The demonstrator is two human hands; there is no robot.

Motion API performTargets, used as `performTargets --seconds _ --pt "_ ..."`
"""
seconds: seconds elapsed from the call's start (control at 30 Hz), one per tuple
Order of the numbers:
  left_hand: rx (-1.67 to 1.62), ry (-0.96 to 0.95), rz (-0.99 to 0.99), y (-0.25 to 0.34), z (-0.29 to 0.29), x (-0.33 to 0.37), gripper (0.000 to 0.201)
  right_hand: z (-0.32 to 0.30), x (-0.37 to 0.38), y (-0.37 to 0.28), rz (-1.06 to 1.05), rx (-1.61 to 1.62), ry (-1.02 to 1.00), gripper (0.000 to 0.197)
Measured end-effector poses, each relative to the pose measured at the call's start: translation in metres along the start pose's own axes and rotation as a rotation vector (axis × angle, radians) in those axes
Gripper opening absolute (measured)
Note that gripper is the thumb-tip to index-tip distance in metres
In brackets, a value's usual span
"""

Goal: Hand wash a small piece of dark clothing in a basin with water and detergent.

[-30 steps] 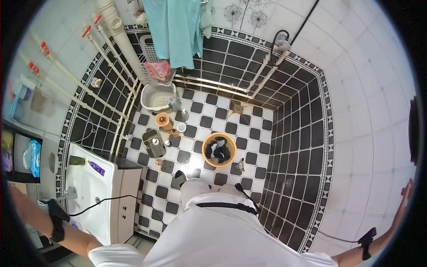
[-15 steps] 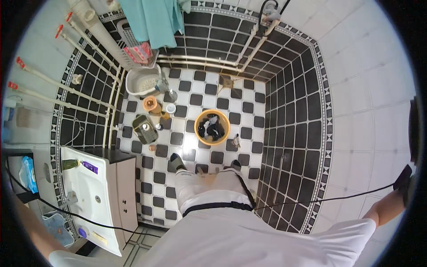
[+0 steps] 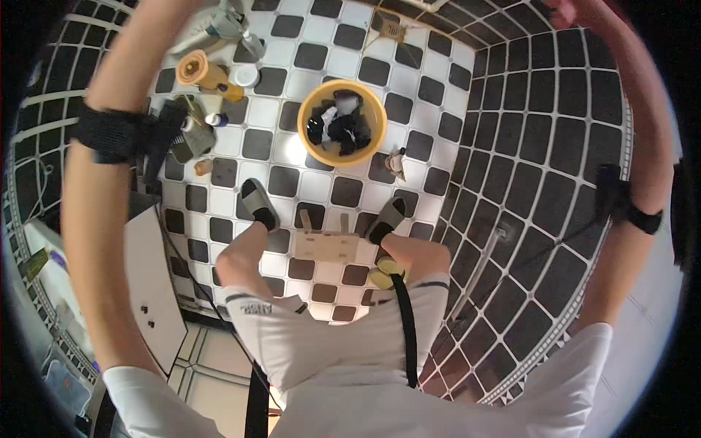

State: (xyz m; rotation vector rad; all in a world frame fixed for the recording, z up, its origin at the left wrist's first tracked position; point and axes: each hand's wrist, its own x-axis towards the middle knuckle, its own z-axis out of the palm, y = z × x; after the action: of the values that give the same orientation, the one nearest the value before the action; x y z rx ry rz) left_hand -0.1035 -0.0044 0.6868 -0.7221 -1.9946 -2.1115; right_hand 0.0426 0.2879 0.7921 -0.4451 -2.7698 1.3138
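Observation:
Both my arms reach up and away from me, one on each side, with a black strap around each. My left hand lies beyond the upper edge, out of view. At the upper right edge my right hand [image 3: 566, 12] shows only in part, its fingers cut off and blurred. Between the arms, on the floor, stands a round yellow basin [image 3: 339, 161] with dark and grey cloth [image 3: 345, 130] lying in water; neither visible arm touches it. A low beige stool [image 3: 327, 247] stands between my feet, below my bent legs.
Left of the basin stand an orange jug [image 3: 212, 76], a white round tub [image 3: 247, 76] and several bottles. A small pouch-like item [image 3: 395, 164] sits right of it. Near the stool are yellow-green slippers [image 3: 382, 275]. A white cabinet [image 3: 150, 285] is at left, dark tiled wall [image 3: 544, 146] at right.
My arms have swung from low at the sides to up and forward. My body has come lower and nearer the basin, knees bent and apart. The stool now shows fully.

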Motion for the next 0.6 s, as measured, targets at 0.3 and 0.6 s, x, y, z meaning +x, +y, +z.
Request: performTargets --seconds 0.3,0.6 --pt "-0.054 0.097 -0.514 -0.249 0.019 -0.231 0.041 0.331 -0.107 0.298 0.675 0.428 -0.570 0.022" --pt "-0.081 0.067 -0.880 -0.305 -0.034 -0.392 0.044 0.532 -0.435 0.372 0.969 0.335 -1.872 0.043"
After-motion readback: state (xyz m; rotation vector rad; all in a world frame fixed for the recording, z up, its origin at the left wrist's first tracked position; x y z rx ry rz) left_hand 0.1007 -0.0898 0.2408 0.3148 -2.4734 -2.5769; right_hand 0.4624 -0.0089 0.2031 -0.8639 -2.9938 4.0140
